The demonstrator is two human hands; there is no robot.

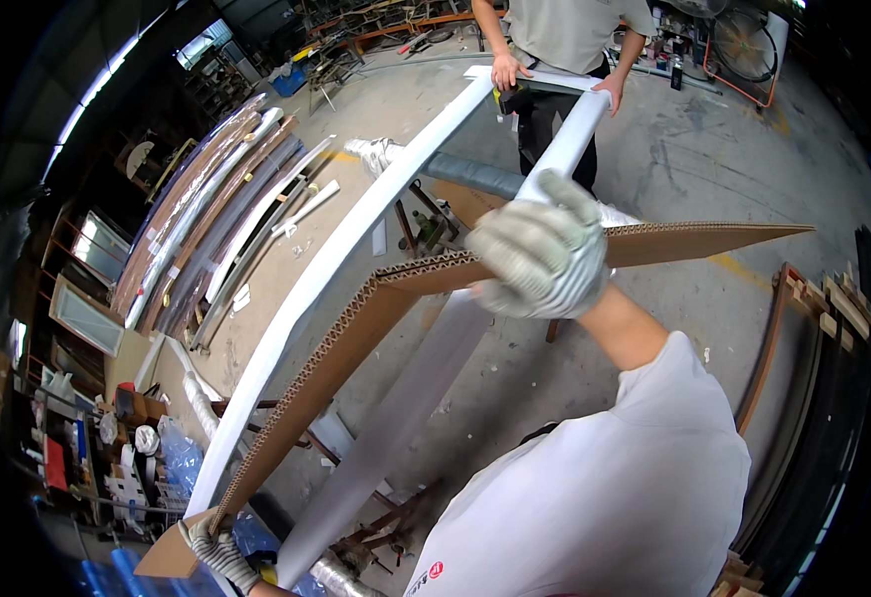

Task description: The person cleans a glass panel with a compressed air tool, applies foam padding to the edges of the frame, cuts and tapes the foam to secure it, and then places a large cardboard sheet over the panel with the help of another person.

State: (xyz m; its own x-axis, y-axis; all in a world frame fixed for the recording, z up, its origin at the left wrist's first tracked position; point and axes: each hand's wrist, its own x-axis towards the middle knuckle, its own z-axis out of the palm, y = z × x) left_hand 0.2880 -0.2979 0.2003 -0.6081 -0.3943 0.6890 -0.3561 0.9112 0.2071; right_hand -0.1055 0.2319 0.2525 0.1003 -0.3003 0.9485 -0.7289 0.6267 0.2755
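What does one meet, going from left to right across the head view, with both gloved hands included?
Framed panes, left hand, blue box, right hand, fan. I leave out the cardboard, because it stretches past both hands.

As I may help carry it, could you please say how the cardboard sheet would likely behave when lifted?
The cardboard sheet is probably light, given its corrugated edge; it may hinge at its visible bend.
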